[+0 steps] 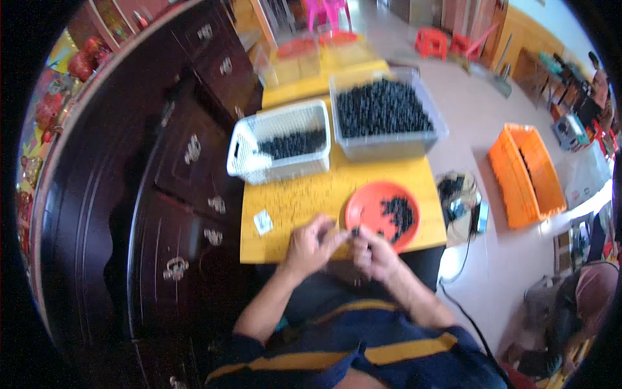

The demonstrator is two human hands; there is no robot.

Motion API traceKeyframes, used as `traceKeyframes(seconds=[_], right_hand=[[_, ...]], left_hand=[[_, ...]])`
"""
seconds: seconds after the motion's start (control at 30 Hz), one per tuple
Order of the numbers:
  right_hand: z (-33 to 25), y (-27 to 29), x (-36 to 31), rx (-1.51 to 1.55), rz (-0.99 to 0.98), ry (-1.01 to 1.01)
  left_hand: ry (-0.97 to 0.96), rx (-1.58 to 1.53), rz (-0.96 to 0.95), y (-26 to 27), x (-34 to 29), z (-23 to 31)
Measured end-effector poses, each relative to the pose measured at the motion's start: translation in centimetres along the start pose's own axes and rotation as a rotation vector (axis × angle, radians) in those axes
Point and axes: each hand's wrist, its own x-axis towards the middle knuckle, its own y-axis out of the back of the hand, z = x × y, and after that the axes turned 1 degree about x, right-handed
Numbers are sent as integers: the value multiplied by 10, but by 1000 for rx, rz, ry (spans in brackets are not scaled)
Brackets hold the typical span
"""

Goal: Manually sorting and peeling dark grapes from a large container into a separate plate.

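Note:
Over the near edge of the yellow table (pixel 291 194), my two hands meet in front of me. My right hand (pixel 376 254) is closed around a small black piece (pixel 355 232) that pokes out between thumb and fingers; its exact kind is too blurred to tell. My left hand (pixel 312 246) has its fingers curled and pinched right beside that piece; whatever lies in its fingertips cannot be made out. Just beyond my right hand, a round red-orange plate (pixel 355 206) carries a heap of small black parts (pixel 398 217). A small white square packet (pixel 263 222) lies left of my left hand.
Behind the plate stand a white perforated basket (pixel 278 170) and a clear plastic bin (pixel 382 148), both holding many black parts. Dark wooden cabinets (pixel 168 168) line the left. An orange crate (pixel 512 175) and a black cable (pixel 463 308) lie on the floor; another person (pixel 593 292) is at lower right.

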Motion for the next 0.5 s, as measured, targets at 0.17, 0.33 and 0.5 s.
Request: traceKeyframes(seconds=[0.17, 0.33, 0.5], right_hand=[[-2, -19, 2, 9, -49, 21], [3, -14, 0, 33, -9, 22], [6, -15, -3, 26, -6, 26]], left_hand=[[-209, 322, 20, 9, 6, 17], [-323, 444, -11, -1, 11, 16], [-370, 470, -43, -1, 11, 14]])
